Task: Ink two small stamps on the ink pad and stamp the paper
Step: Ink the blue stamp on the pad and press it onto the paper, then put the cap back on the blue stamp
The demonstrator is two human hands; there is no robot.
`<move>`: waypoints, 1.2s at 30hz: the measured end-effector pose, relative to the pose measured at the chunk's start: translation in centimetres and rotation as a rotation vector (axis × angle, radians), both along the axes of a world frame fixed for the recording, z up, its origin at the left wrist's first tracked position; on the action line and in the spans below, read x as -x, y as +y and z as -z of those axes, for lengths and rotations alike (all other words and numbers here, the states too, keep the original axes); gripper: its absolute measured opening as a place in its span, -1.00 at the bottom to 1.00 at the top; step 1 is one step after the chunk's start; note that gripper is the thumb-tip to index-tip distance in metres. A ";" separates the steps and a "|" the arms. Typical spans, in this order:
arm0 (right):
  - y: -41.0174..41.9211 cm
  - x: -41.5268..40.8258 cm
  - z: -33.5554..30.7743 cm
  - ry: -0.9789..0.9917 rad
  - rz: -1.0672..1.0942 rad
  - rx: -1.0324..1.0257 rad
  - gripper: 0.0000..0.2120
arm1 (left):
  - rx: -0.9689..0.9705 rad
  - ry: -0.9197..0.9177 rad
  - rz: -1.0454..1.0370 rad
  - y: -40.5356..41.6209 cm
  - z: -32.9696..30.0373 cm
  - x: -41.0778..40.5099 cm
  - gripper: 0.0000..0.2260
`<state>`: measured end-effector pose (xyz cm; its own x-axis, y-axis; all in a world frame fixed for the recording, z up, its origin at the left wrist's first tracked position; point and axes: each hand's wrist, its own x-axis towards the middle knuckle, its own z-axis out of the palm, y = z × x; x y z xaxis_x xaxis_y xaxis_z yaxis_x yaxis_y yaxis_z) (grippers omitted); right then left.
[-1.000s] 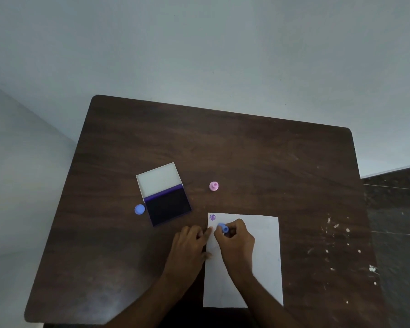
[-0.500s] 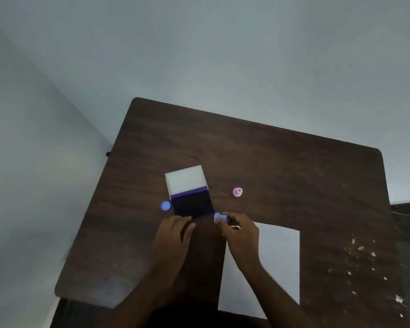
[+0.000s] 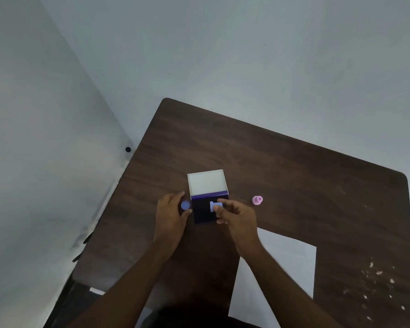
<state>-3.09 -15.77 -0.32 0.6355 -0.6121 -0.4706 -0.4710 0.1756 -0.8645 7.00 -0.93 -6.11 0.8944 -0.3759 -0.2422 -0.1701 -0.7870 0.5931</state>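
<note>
Now, right fingers (image 3: 223, 204): pinched on the blue stamp (image 3: 216, 206), held over the dark ink pad (image 3: 205, 211).
Left hand (image 3: 172, 214): flat on the table (image 3: 294, 181), fingers loosely spread, holding nothing; blue cap (image 3: 185, 205) just beside it.
Progress: inking under way, judging by this pose; pink stamp (image 3: 257, 200) untouched, right of the pad.
Paper (image 3: 287, 261): near right, partly covered by the right arm; any print is hidden.
Unclear: whether the stamp touches the ink.

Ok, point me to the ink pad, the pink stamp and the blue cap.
ink pad (image 3: 202, 213): head view, bare dark pad surface left of the held stamp.
pink stamp (image 3: 257, 200): head view, its top.
blue cap (image 3: 185, 205): head view, centre of the disc.
</note>
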 end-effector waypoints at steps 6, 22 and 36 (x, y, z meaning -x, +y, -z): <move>-0.2 -0.2 0.0 0.019 0.022 -0.013 -0.82 | 0.008 -0.040 -0.015 0.3 0.3 0.3 -0.58; 0.0 -0.4 -0.3 -0.012 0.052 -0.045 -0.81 | 0.461 0.344 -0.188 0.9 -3.0 -0.1 -0.74; 0.1 -0.3 -0.3 -0.003 0.053 -0.058 -0.81 | 0.770 0.758 -0.301 0.4 -4.6 0.3 -0.68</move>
